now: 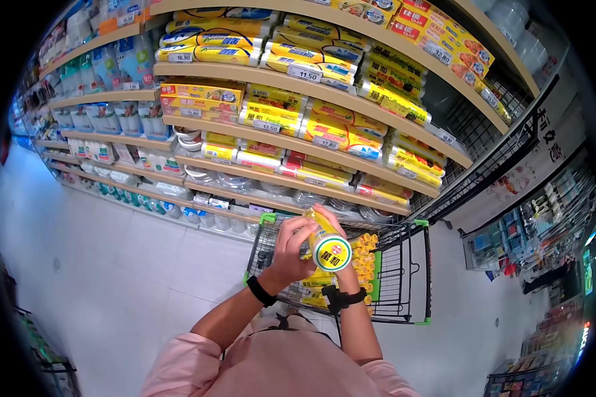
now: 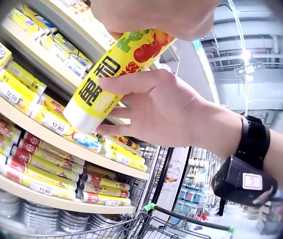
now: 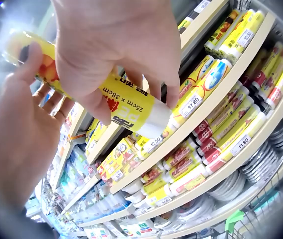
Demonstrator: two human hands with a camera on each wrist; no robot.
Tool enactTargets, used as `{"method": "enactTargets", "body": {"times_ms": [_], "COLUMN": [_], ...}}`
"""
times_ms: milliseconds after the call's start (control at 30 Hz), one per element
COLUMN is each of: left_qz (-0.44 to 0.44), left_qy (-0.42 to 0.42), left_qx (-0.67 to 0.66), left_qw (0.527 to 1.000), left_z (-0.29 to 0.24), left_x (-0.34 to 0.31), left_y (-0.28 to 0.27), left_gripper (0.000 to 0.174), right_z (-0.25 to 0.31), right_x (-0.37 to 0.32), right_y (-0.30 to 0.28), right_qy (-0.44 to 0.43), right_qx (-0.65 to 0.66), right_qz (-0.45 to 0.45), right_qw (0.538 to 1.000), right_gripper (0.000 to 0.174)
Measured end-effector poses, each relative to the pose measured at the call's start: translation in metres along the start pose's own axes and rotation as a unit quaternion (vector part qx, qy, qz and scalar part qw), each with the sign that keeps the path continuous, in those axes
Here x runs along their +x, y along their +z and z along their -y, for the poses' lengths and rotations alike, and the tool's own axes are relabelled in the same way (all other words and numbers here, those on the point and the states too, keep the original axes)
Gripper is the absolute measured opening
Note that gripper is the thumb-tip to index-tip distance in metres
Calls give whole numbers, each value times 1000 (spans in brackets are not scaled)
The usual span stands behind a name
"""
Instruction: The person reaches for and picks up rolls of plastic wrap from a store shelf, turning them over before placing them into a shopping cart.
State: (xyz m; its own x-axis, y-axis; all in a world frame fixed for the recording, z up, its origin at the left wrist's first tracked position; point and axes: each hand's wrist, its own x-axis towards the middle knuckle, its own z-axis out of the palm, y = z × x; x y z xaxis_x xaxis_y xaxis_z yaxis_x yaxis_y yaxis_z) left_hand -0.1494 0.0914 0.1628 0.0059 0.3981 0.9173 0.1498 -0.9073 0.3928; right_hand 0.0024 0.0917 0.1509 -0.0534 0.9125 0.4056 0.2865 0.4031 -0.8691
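Both hands hold a yellow roll of food bags (image 1: 324,241) in front of the chest, above a shopping cart. Its white, green-ringed end faces the head camera. My left hand (image 1: 290,246) grips it from the left side, fingers curled over the wrapper. On the other side my right hand (image 2: 166,107) has its thumb and fingers around the roll near one end. Fruit pictures and "25cm x 38cm" show on the roll's yellow label (image 3: 124,102) in the right wrist view. Part of the label is hidden behind the fingers.
The wire cart (image 1: 404,278) with green corners carries several yellow rolls (image 1: 364,255). Beyond it stand tiered shelves (image 1: 278,126) of similar rolls and boxes with price tags. Stacked foil dishes (image 3: 226,186) sit on a lower shelf. Pale floor (image 1: 126,264) lies to the left.
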Motion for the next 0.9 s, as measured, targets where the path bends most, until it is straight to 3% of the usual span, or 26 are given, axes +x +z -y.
{"method": "enactTargets", "body": {"times_ms": [33, 133, 400, 533, 633, 700, 900], "left_qz": [1, -16, -32, -39, 1, -19, -12], "left_qy": [6, -8, -63, -124, -100, -91, -96], "left_qx": [0, 6, 11, 14, 86, 74, 56], "left_qw": [1000, 1000, 997, 991, 991, 993, 994], "left_z": [-1, -1, -6, -7, -12, -11, -20], "left_x": [0, 1, 7, 4, 18, 19, 24], "left_y": [-1, 1, 2, 6, 1, 5, 6], "left_gripper": [76, 71, 63, 71, 74, 75, 70], "right_z": [-1, -12, -2, -9, -28, -43, -49], "right_x": [-2, -2, -4, -5, -7, -13, -21], "right_y": [1, 4, 10, 9, 7, 2, -4], "right_qy": [-10, -42, -22, 7, 24, 93, 74], "right_qx": [-4, -34, -30, -39, -45, -91, -105], "right_qz": [4, 10, 3, -18, -22, 7, 6], "right_qw": [1000, 998, 999, 999, 998, 991, 992], "right_gripper": [70, 79, 76, 73, 71, 70, 60]}}
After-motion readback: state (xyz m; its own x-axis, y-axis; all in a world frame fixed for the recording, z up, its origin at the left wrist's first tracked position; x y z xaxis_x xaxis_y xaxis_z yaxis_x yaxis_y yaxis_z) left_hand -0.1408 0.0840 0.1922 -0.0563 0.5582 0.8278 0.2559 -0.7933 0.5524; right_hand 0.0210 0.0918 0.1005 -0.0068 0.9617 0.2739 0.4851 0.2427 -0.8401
